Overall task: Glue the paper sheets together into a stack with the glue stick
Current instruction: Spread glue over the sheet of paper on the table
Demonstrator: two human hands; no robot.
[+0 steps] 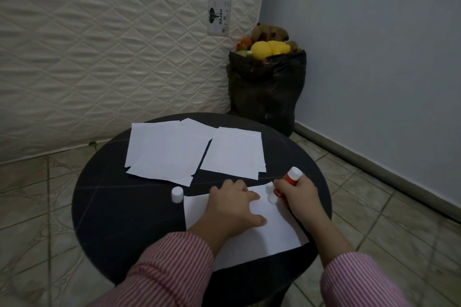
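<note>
Red glue stick (287, 185) clenched in right hand (300, 195) grip | left hand (234, 207) flat on sheet (274, 232)

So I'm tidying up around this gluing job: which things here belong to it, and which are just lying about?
Job: glue stick, cap, near sheet, left pile, right pile, table.

Lying about: bag of toys, mattress.
</note>
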